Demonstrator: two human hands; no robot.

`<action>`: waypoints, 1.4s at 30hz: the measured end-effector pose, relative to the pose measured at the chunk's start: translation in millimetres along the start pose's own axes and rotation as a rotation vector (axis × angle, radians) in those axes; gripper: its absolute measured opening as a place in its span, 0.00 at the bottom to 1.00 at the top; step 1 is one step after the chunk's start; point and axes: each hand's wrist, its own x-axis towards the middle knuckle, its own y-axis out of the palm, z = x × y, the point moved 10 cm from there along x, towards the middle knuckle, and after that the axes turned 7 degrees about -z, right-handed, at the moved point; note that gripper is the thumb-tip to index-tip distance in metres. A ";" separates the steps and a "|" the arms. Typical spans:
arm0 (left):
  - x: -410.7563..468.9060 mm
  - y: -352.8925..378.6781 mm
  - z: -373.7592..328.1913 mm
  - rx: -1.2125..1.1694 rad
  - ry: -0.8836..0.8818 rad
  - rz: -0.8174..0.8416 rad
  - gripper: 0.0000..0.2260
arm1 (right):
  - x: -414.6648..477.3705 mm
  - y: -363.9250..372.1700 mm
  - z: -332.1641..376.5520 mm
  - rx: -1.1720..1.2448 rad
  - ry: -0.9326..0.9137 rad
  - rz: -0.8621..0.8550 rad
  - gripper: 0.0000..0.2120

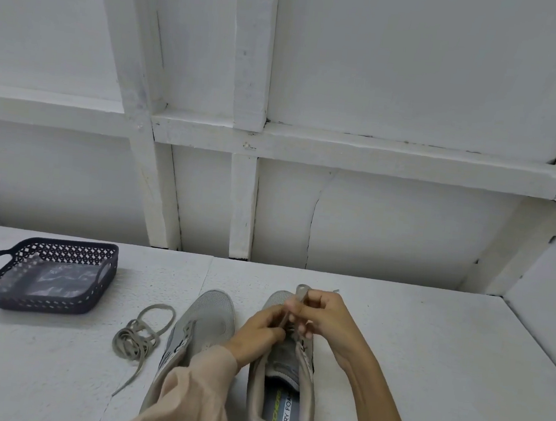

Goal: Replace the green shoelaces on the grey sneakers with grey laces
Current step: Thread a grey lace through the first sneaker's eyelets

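**A:** how's that grey lace [300, 295] gonna handle?

**B:** Soft, floppy, basically weightless. Left hand [262, 328] and right hand [323, 318] both pinch it over the right sneaker [279, 399]. I'd grab it near the tip.

**A:** room?

**B:** Open surface [425, 363] to the right. Left sneaker [207, 316] sits just beside, with the spare lace [140, 336] and basket [50, 244] further left.

mesh-cloth sneakers [214, 316], perforated plastic basket [60, 249]

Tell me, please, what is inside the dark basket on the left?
The basket holds what looks like a crinkled clear plastic bag, lying flat. What the bag holds cannot be told; the near wall covers the front of the bottom.
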 end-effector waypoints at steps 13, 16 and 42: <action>-5.2 -21.3 -21.1 -0.171 0.115 -0.202 0.10 | 13.2 -6.9 19.7 -0.140 -0.020 -0.062 0.09; -6.8 -21.8 -26.3 -0.164 0.164 -0.205 0.11 | 15.0 -3.0 26.2 -0.209 -0.042 -0.045 0.06; 9.6 -35.1 -44.4 0.575 0.132 -0.225 0.08 | 27.6 -67.5 74.3 -0.361 -0.428 -0.501 0.16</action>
